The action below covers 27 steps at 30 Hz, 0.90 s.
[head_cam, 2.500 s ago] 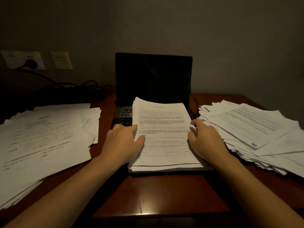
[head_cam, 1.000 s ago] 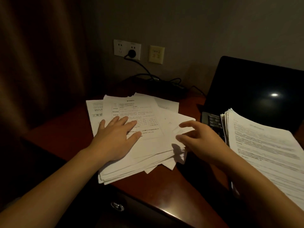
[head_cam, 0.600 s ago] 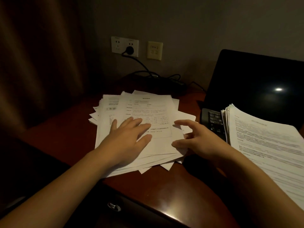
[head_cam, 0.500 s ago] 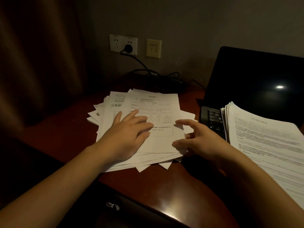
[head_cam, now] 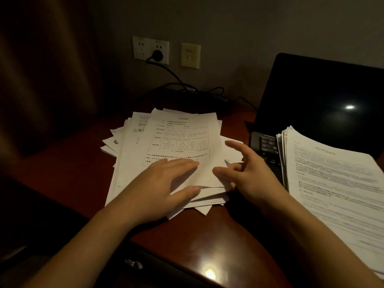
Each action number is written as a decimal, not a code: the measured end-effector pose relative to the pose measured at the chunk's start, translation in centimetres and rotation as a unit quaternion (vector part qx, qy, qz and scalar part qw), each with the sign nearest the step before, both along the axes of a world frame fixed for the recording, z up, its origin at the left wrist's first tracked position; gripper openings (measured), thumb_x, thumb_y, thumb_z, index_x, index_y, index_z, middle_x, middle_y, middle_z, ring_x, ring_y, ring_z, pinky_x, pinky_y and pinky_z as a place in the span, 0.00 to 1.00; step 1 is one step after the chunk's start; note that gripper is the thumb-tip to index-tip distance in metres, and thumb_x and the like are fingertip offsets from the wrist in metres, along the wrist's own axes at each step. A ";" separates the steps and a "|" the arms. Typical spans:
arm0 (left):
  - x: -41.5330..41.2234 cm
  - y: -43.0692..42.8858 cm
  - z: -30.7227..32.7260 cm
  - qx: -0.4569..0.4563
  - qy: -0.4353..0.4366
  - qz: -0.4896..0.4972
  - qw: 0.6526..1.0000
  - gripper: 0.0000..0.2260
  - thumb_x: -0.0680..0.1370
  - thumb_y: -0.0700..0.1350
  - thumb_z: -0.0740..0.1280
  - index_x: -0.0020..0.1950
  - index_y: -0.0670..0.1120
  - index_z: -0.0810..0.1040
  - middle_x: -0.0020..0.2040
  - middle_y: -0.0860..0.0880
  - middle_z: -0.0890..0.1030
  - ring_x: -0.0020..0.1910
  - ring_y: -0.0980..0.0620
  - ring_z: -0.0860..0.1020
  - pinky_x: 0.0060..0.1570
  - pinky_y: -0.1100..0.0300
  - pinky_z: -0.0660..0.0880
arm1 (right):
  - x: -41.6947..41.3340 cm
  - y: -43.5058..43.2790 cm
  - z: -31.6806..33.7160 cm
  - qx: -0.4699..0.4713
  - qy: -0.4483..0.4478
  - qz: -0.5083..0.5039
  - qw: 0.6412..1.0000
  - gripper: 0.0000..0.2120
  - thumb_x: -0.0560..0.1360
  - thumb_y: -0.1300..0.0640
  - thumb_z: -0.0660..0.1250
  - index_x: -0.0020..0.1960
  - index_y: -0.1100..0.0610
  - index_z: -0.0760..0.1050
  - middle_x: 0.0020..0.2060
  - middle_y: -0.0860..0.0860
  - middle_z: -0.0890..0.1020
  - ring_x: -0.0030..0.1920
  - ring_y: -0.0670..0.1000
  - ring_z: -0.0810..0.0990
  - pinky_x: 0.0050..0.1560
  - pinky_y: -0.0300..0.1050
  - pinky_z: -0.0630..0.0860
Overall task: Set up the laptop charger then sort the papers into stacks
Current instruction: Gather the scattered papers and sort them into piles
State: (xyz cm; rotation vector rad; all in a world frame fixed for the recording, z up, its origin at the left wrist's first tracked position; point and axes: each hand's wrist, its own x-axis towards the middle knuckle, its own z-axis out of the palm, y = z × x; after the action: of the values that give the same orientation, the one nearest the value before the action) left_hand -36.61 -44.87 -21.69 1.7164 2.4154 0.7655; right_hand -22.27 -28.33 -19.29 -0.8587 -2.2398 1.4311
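The loose pile of papers (head_cam: 182, 138) is lying on the left part of the counter (head_cam: 187, 242), its sheets fanning out unevenly at the left and near edges, with a printed form sitting on top. We are seeing the left hand (head_cam: 164, 181) lying flat on the near half of that pile, palm down, fingers straight and together, pointing toward the right, and the thumb stretching along the pile's near edge. It is pressing on the paper, not gripping it. The left forearm is reaching in from the lower left corner.

The right hand (head_cam: 247, 173) is sitting at the pile's right edge, released and loose. Its index finger is lifting upward over the sheets, its thumb is pointing left and touching the top sheet, and the other fingers are bending slightly. We cannot tell whether any fingertip is tucking under the edge. The right forearm is coming in from the lower right.

Just beside that hand, a neater stack of papers (head_cam: 332, 179) is resting on the laptop (head_cam: 322, 96), covering most of its keyboard (head_cam: 266, 144); the dark screen is standing open behind it. Farther back, the charger plug (head_cam: 157, 55) is sitting in the wall socket (head_cam: 143, 48), and its cable (head_cam: 176, 77) is trailing down onto the counter behind the pile. A curtain (head_cam: 41, 69) is hanging at the left.
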 end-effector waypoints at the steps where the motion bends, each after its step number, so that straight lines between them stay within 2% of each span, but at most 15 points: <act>1: -0.1 0.0 0.0 0.007 -0.009 -0.002 1.000 0.29 0.75 0.70 0.58 0.75 0.64 0.65 0.69 0.73 0.62 0.67 0.74 0.57 0.68 0.70 0.53 | -0.2 -0.3 -0.2 0.024 0.005 -0.009 1.000 0.36 0.75 0.55 0.75 0.76 0.42 0.62 0.36 0.54 0.84 0.39 0.47 0.85 0.40 0.40 0.83; 3: -0.3 -0.1 0.1 0.026 -0.027 -0.009 0.999 0.24 0.77 0.67 0.61 0.72 0.63 0.71 0.64 0.73 0.70 0.64 0.70 0.66 0.66 0.67 0.63 | -0.5 -0.8 -0.5 0.050 0.012 -0.014 0.999 0.36 0.75 0.54 0.74 0.77 0.43 0.61 0.35 0.53 0.81 0.36 0.44 0.83 0.34 0.36 0.79; 5: -0.4 -0.1 0.0 0.063 -0.042 -0.011 0.997 0.15 0.81 0.60 0.62 0.65 0.60 0.79 0.55 0.67 0.80 0.55 0.64 0.75 0.54 0.62 0.74 | -0.5 -0.8 -0.3 0.021 0.011 -0.007 1.000 0.35 0.76 0.53 0.73 0.78 0.44 0.60 0.37 0.53 0.83 0.39 0.46 0.85 0.35 0.38 0.80; 7: -0.5 -0.2 -0.3 0.097 -0.055 0.019 0.994 0.12 0.82 0.54 0.61 0.55 0.56 0.84 0.43 0.60 0.82 0.44 0.60 0.78 0.40 0.57 0.76 | -0.1 -0.1 0.3 -0.041 -0.001 0.009 0.999 0.35 0.76 0.54 0.73 0.78 0.43 0.60 0.40 0.52 0.86 0.44 0.50 0.86 0.42 0.44 0.84; 8: -0.5 -0.2 -0.5 0.114 -0.059 0.040 0.991 0.12 0.82 0.53 0.61 0.51 0.54 0.84 0.40 0.58 0.82 0.40 0.59 0.78 0.36 0.55 0.76 | 0.1 0.2 0.6 -0.076 -0.005 0.022 0.997 0.36 0.76 0.57 0.73 0.78 0.42 0.60 0.41 0.51 0.87 0.45 0.52 0.87 0.44 0.45 0.84; 10: -0.5 -0.3 -0.5 0.159 -0.065 0.080 0.982 0.12 0.80 0.53 0.61 0.47 0.53 0.83 0.38 0.57 0.81 0.38 0.59 0.78 0.32 0.59 0.74 | 0.5 0.7 1.0 -0.119 -0.009 0.044 0.992 0.39 0.74 0.63 0.74 0.77 0.41 0.60 0.42 0.51 0.87 0.45 0.53 0.87 0.45 0.47 0.84; 14: 0.0 -0.6 0.0 0.257 -0.135 0.117 0.950 0.05 0.80 0.45 0.68 0.47 0.54 0.74 0.38 0.56 0.80 0.40 0.60 0.81 0.32 0.68 0.75 | 0.4 0.9 1.0 -0.142 0.001 0.065 0.988 0.41 0.74 0.67 0.73 0.77 0.41 0.61 0.43 0.53 0.88 0.48 0.52 0.87 0.47 0.47 0.84; 15: 0.0 -0.7 0.0 0.271 -0.147 0.117 0.944 0.08 0.80 0.43 0.68 0.48 0.54 0.71 0.37 0.56 0.80 0.37 0.58 0.81 0.32 0.67 0.75 | 0.4 0.9 1.0 -0.149 0.008 0.067 0.986 0.40 0.74 0.68 0.72 0.77 0.41 0.61 0.44 0.53 0.88 0.48 0.52 0.87 0.47 0.47 0.84; 17: 0.0 -1.0 -0.1 0.281 -0.111 0.098 0.948 0.12 0.80 0.39 0.67 0.47 0.55 0.69 0.34 0.54 0.77 0.34 0.54 0.79 0.29 0.63 0.74 | 0.5 0.9 1.1 -0.167 0.027 0.076 0.983 0.40 0.74 0.68 0.72 0.76 0.41 0.61 0.44 0.54 0.88 0.49 0.53 0.87 0.45 0.45 0.84; 19: 0.0 -1.2 0.0 0.263 -0.089 0.063 0.959 0.16 0.79 0.34 0.64 0.42 0.56 0.74 0.39 0.56 0.77 0.41 0.56 0.79 0.32 0.65 0.76 | 0.5 0.9 1.2 -0.176 0.042 0.084 0.980 0.39 0.75 0.69 0.71 0.76 0.41 0.61 0.40 0.52 0.87 0.46 0.52 0.87 0.41 0.41 0.82; 21: 0.0 -1.1 0.3 0.240 -0.132 0.027 0.961 0.21 0.79 0.31 0.62 0.48 0.58 0.82 0.46 0.61 0.78 0.45 0.58 0.78 0.34 0.68 0.77 | 0.5 0.8 1.2 -0.175 0.048 0.087 0.980 0.40 0.74 0.69 0.71 0.76 0.41 0.61 0.38 0.51 0.87 0.46 0.52 0.87 0.40 0.39 0.82; 23: -0.1 -0.9 0.7 0.201 -0.162 0.012 0.966 0.20 0.81 0.37 0.64 0.61 0.63 0.79 0.50 0.65 0.78 0.38 0.58 0.77 0.34 0.66 0.75 | 0.5 0.8 1.1 -0.167 0.049 0.087 0.981 0.40 0.74 0.68 0.72 0.76 0.40 0.60 0.41 0.52 0.87 0.49 0.53 0.87 0.43 0.42 0.83; 24: -0.2 -0.8 0.7 0.177 -0.178 0.009 0.968 0.19 0.81 0.42 0.66 0.65 0.64 0.75 0.52 0.68 0.76 0.38 0.62 0.77 0.35 0.69 0.74 | 0.4 0.8 1.0 -0.162 0.050 0.086 0.982 0.41 0.74 0.67 0.73 0.76 0.40 0.60 0.43 0.53 0.87 0.50 0.53 0.87 0.45 0.43 0.84; 25: -0.2 -0.7 0.7 0.153 -0.184 0.005 0.971 0.20 0.80 0.46 0.68 0.69 0.64 0.72 0.56 0.72 0.72 0.42 0.69 0.76 0.38 0.73 0.73 | 0.4 0.7 0.9 -0.155 0.049 0.086 0.983 0.40 0.74 0.66 0.73 0.76 0.39 0.60 0.45 0.54 0.87 0.50 0.53 0.87 0.46 0.45 0.84; 27: -0.3 -0.7 0.7 0.123 -0.159 0.006 0.980 0.27 0.75 0.55 0.72 0.72 0.64 0.68 0.60 0.74 0.65 0.54 0.83 0.66 0.47 0.83 0.67 | 0.3 0.4 0.7 -0.125 0.044 0.082 0.988 0.40 0.74 0.63 0.74 0.77 0.40 0.59 0.44 0.53 0.87 0.48 0.53 0.87 0.45 0.44 0.84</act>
State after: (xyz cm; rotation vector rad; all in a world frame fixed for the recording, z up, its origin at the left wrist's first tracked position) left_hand -36.94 -45.60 -21.04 1.5104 2.1918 1.2772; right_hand -21.93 -27.89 -18.56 -0.6807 -2.1369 1.8189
